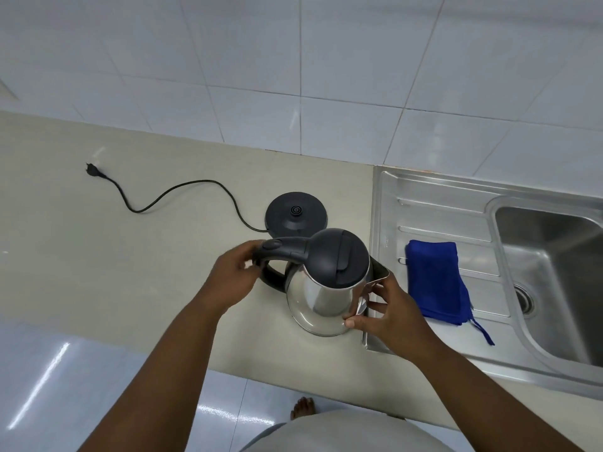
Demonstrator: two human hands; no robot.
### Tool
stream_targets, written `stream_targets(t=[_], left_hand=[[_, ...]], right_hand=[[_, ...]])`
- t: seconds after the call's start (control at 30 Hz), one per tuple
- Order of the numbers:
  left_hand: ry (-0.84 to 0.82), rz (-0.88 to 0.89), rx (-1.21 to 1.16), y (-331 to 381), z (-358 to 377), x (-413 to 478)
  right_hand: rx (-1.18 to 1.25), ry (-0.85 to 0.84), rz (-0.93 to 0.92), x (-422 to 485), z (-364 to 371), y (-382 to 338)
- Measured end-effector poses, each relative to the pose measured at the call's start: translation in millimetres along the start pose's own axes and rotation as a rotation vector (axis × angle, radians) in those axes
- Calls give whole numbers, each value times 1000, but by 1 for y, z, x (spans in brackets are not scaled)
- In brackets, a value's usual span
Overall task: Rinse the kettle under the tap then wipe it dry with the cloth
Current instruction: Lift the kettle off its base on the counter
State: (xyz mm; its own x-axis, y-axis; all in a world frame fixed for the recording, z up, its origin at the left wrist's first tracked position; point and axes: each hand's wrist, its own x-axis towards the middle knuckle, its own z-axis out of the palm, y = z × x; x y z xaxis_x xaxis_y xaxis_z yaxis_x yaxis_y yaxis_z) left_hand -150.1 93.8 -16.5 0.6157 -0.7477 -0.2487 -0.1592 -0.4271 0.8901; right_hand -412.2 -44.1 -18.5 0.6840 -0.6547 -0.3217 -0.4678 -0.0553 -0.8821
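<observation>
Plug (91,169): black, lying on the counter (65,256) at far left, close to the tiled wall (293,60).
Cord (169,194): black, snaking rightward across the counter to the base.
Base (296,213): black round disc, flat on the counter, just beyond the kettle, bare on top.
Left hand (228,282): fingers curled around the black handle (280,252), gripping it from the left side.
Kettle (323,288): polished steel body, black lid (339,256) closed, off the base, held between both hands near the counter's right end, beside the sink's edge; whether resting on the counter or lifted just clear cannot be told.
Right hand (388,314): fingers loosely spread, tips pressed against the kettle's right flank below the spout (380,272); thumb at the lower edge of the body.
Cloth (437,282): blue, folded, lying on the ribbed drainboard (440,203) right of the kettle, apart from both hands; a loop trailing off its near corner.
Sink (554,275): stainless basin at far right, drain visible at the bottom.
Floor (98,370): glossy pale tiles, near side; a bare foot (303,407) showing under the counter's edge.
</observation>
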Motion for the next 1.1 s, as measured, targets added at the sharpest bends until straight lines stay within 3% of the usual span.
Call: stream_targets(t=[0.1, 0.17, 0.27, 0.4, 0.67, 0.8, 1.0, 1.1], left_hand=[[238, 165, -87, 32, 0, -7], [303, 297, -55, 59, 10, -14], [197, 480, 219, 90, 37, -24], [137, 571, 665, 100, 73, -28], [172, 572, 750, 96, 83, -24], [152, 574, 538, 103, 77, -27], [70, 287, -213, 114, 43, -34], [111, 200, -397, 109, 30, -34]], right_hand=[[8, -3, -16, 0, 0, 2], [-3, -4, -13, 0, 0, 2], [-16, -1, -22, 0, -1, 3], [-31, -10, -35, 1, -1, 4], [-36, -21, -32, 3, -1, 7], [-67, -15, -33, 5, -1, 8], [-69, -20, -29, 3, -3, 7], [-73, -15, -25, 1, -2, 5]])
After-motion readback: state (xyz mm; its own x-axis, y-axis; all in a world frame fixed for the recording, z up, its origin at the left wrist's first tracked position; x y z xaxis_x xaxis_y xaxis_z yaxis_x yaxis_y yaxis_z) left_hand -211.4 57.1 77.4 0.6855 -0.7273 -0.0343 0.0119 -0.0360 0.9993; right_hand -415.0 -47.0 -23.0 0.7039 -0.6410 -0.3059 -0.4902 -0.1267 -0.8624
